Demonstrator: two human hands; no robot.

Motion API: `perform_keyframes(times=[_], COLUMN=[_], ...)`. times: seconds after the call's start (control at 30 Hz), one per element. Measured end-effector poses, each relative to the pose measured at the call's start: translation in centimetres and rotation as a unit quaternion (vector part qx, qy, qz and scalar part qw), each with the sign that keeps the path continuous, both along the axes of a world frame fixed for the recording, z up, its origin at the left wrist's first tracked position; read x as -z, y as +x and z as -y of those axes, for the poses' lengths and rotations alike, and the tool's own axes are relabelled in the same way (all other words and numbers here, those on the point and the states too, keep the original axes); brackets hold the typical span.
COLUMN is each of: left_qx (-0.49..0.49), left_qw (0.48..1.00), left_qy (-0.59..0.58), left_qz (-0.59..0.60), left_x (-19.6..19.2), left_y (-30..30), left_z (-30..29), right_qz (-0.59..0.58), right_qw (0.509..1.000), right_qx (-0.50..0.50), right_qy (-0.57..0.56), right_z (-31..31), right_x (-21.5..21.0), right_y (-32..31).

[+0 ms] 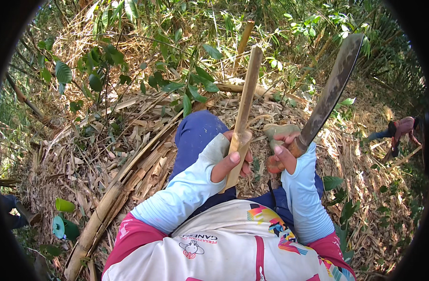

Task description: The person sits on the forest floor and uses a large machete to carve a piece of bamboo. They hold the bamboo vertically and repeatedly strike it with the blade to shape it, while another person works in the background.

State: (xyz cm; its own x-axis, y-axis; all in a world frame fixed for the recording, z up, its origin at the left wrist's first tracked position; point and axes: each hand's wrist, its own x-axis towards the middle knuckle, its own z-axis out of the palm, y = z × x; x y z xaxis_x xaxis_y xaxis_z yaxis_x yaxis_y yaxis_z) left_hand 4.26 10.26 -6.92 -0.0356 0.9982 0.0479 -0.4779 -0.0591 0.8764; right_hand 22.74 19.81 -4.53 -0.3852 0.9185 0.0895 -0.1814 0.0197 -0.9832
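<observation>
My left hand (231, 157) is wrapped round a split strip of bamboo (247, 93), gripping it near its lower end. The strip stands nearly upright in front of my body, its top leaning slightly right. To the right, my right hand (284, 157) is closed on the wooden handle of a machete (329, 91). Its broad dark blade points up and to the right, apart from the bamboo strip. Light blue sleeves cover both forearms and part of the hands. Behind the hands show my blue-trousered knee (200, 133) and a greenish boot (280, 131).
A long split bamboo pole (99, 220) lies on the leaf litter at left. Beside it are a green container with a teal lid (59, 227) and a yellow-green cup (64, 205). Another person (402, 131) bends at far right; a person's leg (20, 213) shows at far left. Leafy saplings (102, 70) stand ahead.
</observation>
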Motion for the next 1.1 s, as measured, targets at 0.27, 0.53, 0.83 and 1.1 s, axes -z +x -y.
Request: perform_keyframes(times=[0.27,0.53,0.83,1.1], left_qx=[-0.003,0.013,0.031,0.037], left_qw=[0.999,0.999,0.999,0.999], left_qy=[-0.009,-0.006,0.007,-0.012], left_qz=[-0.034,-0.041,-0.018,0.001], left_x=[-0.4,-0.5,0.3,0.2], left_y=[0.3,0.1,-0.2,-0.3], left_z=[0.3,0.2,0.1,0.3], right_qz=[-0.003,0.058,0.046,0.017], right_qw=[0.993,0.990,0.991,0.997], right_qx=[-0.056,-0.043,0.006,0.035], right_qy=[0.101,0.125,0.123,0.071], right_z=[-1.0,-1.0,-0.8,-1.0], right_x=[-2.9,-3.0,-1.6,-1.5], right_y=[-3.9,-4.1,-4.1,-4.6])
